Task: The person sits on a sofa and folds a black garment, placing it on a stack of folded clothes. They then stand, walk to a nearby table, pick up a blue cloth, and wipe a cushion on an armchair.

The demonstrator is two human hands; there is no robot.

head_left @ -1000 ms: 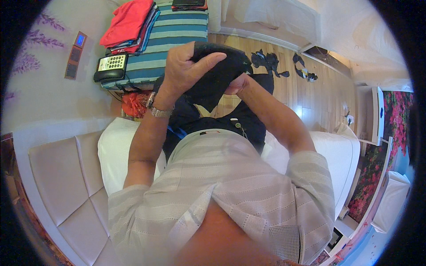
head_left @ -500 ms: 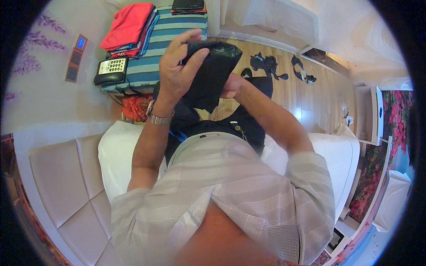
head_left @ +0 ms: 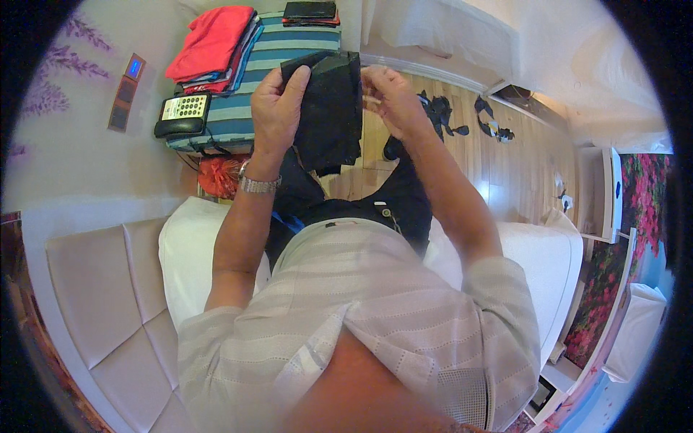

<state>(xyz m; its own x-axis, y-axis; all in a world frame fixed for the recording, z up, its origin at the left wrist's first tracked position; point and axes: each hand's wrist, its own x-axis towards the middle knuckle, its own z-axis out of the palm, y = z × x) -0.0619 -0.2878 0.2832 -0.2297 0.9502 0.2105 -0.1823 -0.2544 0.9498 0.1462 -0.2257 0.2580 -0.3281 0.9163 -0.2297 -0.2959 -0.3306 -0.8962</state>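
Closest in, with the clock centred on the middle of the view, a pale striped shirt [head_left: 361, 267] fills six o'clock, and black trousers [head_left: 408, 198] end in two spread legs with a gap between them. White bedding [head_left: 538, 252] shows past both hips, its rounded edges at nine and three. Toward twelve, a black sheet [head_left: 328, 108] hangs upright between the hands, which stand apart. The left hand [head_left: 278, 112], a metal watch [head_left: 258, 185] at its wrist, pinches the sheet's left edge between thumb and fingers; the right hand [head_left: 393, 101] has its fingers bent at the right edge, and I cannot tell whether they touch it. Wooden floor [head_left: 520, 169] leaves sideways room beyond the right forearm, with black scraps [head_left: 440, 115] between one and two o'clock and more at two. A red bag [head_left: 219, 177] sits between nine and ten, below a blue-striped surface [head_left: 296, 37]. On that surface, a telephone [head_left: 182, 115] is near the front edge at ten, a clothes stack [head_left: 213, 47] lies by eleven, and a dark flat item [head_left: 310, 11] rests farthest, near twelve.
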